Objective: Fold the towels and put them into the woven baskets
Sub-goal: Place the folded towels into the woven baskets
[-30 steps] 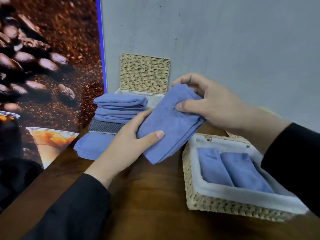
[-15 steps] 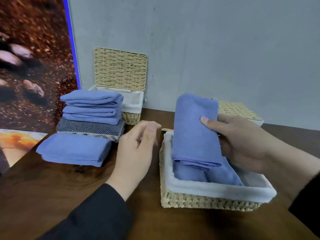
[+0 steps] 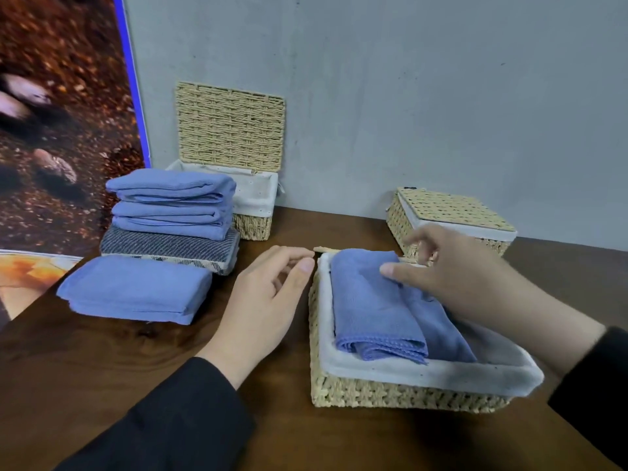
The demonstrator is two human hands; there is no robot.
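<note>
Three woven straw baskets with white cloth linings stood on your dark wooden table (image 3: 142, 365): a shallow open one nearest you (image 3: 401, 390), one with its lid raised against the grey wall (image 3: 253, 212), and one with its lid closed at the right (image 3: 452, 215). Two folded blue towels were visible in the near basket, the top one (image 3: 370, 307) lying on the left side. Four more folded towels sat at the left, three blue (image 3: 136, 290) and one dark grey striped (image 3: 170, 246). Your left hand (image 3: 261, 300) hovered just beside the basket, fingers loosely curled, holding nothing. Your right hand (image 3: 452, 270) had its thumb on the top towel, fingers spread, gripping nothing. No readable writing showed.
</note>
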